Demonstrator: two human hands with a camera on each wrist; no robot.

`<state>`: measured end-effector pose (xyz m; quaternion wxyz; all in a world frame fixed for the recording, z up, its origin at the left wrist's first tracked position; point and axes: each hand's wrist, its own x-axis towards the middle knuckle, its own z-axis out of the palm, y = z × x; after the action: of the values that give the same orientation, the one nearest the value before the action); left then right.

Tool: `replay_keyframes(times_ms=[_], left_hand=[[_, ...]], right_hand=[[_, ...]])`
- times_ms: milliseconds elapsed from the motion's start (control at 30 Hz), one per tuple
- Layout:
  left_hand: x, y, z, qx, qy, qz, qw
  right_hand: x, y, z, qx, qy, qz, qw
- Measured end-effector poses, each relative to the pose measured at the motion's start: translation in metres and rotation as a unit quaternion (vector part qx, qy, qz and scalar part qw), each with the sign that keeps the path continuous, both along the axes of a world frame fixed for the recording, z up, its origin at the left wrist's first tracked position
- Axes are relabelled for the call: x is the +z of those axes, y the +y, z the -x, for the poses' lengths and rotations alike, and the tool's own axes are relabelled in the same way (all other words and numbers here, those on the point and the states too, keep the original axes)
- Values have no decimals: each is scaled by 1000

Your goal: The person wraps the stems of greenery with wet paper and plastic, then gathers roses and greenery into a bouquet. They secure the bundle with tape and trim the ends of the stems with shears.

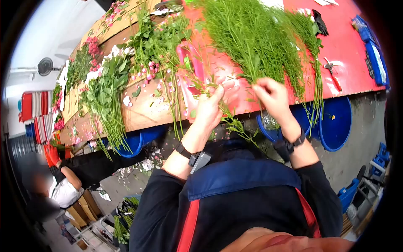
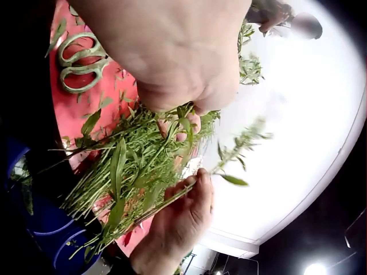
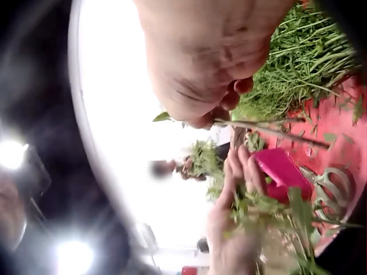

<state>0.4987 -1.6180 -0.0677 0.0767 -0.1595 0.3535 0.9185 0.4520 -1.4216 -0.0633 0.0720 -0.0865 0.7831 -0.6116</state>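
Observation:
My left hand (image 1: 208, 111) is above the table's front edge and holds leafy green stems (image 1: 241, 128), which hang down toward my apron. To its right, my right hand (image 1: 273, 100) pinches a single thin stem (image 3: 281, 133) between thumb and fingers. In the left wrist view that stem ends in a leafy tip (image 2: 241, 150). The palm of my left hand hides part of the stems it grips. Green-handled scissors (image 2: 83, 63) lie on the red table nearby, beside a bright pink object (image 3: 281, 172).
A large pile of feathery greenery (image 1: 252, 38) covers the table's middle. Bunches of roses (image 1: 107, 80) lie at left, and red-handled pruning shears (image 1: 333, 74) at right. Blue buckets (image 1: 336, 124) stand below the red table edge (image 1: 352, 91). Another person (image 1: 63, 180) works at far left.

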Motion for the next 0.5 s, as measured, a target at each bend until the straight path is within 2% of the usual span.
replay_keyframes(times_ms=[67, 167, 200, 233, 333, 433, 500], left_hand=[[-10, -1, -5, 0, 15, -26, 1000], [-13, 0, -9, 3, 6, -46, 999], [-18, -3, -12, 4, 8, -28, 1000], [-16, -6, -18, 6, -15, -32, 999], [-19, -24, -33, -9, 46, -22, 999], [-17, -48, -53, -20, 92, 36, 995], [-10, -74, -65, -53, 92, 5, 994]], right_hand=[[9, -7, -23, 8, 31, -11, 999], [-20, -22, -44, 62, 18, 12, 998], [-11, -32, -53, 64, -29, 22, 997], [-13, -41, -59, 69, -32, 7, 997], [-22, -66, -78, 73, -30, -33, 996], [-27, -103, -111, 21, -113, 54, 992], [-18, -126, -127, 35, -19, -37, 999]])
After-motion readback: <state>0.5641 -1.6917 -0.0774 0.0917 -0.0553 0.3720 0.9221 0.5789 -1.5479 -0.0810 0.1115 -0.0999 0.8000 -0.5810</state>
